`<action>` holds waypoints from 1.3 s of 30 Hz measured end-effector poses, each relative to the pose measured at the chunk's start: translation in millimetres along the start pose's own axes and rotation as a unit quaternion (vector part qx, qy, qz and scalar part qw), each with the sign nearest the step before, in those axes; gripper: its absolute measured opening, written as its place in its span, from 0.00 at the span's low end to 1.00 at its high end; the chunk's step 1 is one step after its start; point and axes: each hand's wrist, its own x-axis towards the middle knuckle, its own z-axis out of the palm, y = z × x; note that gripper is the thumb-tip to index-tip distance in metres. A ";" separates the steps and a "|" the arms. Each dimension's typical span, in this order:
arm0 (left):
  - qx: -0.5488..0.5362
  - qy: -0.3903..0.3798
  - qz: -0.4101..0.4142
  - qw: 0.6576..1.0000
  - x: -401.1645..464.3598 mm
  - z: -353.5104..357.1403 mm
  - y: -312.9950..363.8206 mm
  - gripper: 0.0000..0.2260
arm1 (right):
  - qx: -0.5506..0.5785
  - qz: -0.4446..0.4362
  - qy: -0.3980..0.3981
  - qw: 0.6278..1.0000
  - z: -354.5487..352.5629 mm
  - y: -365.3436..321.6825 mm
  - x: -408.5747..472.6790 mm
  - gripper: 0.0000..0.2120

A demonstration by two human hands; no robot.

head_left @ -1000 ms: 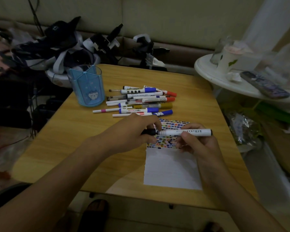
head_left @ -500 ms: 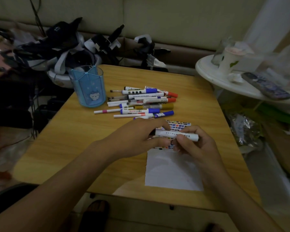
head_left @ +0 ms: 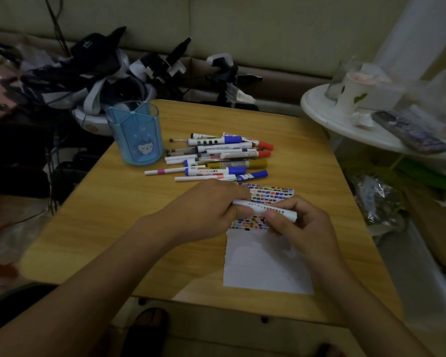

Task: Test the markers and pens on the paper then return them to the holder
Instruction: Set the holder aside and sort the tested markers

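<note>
Both hands hold one white marker [head_left: 265,208] level above the paper [head_left: 265,264]. My left hand [head_left: 206,210] closes over the marker's left end, hiding its cap. My right hand [head_left: 299,222] pinches the barrel near its right end. The paper's top strip is covered with small coloured test marks [head_left: 273,194]; the lower part is blank. A pile of markers and pens [head_left: 222,158] lies on the wooden table [head_left: 113,215] behind the paper. The blue translucent holder [head_left: 135,134] stands upright to the left of the pile, with nothing visible inside.
A heap of dark straps and gear [head_left: 88,73] sits behind the holder off the table's far left corner. A round white side table [head_left: 345,124] on the right carries a paper cup [head_left: 353,91] and a remote [head_left: 410,132]. Bags lie on the floor at right.
The marker has slid left, deeper into my left hand, and tilted slightly. The black cap end seen a second ago is now hidden in my left hand. My right hand shifted left along the barrel.
</note>
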 end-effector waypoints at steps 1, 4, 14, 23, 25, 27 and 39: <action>0.003 0.000 -0.002 1.000 -0.1 0.1 -0.2 0.08 | -0.003 0.002 0.001 1.000 0.2 0.5 0.7 0.12; 0.011 -0.001 -0.016 1.000 -0.7 -1.7 0.3 0.10 | -0.015 -0.001 -0.004 1.000 1.0 -0.1 2.0 0.13; 0.034 0.031 -0.064 0.997 -35.2 -22.1 5.7 0.08 | -0.065 -0.070 -0.023 0.995 23.2 -16.0 1.6 0.13; 0.039 0.085 -0.096 0.991 -113.5 -49.9 12.5 0.05 | -0.148 -0.161 -0.078 0.973 66.1 -43.6 -16.2 0.21; 0.053 0.090 -0.108 0.989 -134.5 -62.4 12.0 0.07 | -0.134 -0.167 -0.101 0.971 80.5 -49.8 -20.7 0.21; 0.067 0.107 -0.130 0.983 -155.7 -72.6 10.5 0.08 | -0.127 -0.175 -0.128 0.968 94.1 -54.9 -24.0 0.21; 0.081 0.230 -0.324 0.914 -305.5 -61.8 -13.3 0.07 | -0.103 -0.200 -0.190 0.956 155.4 -63.4 -31.6 0.17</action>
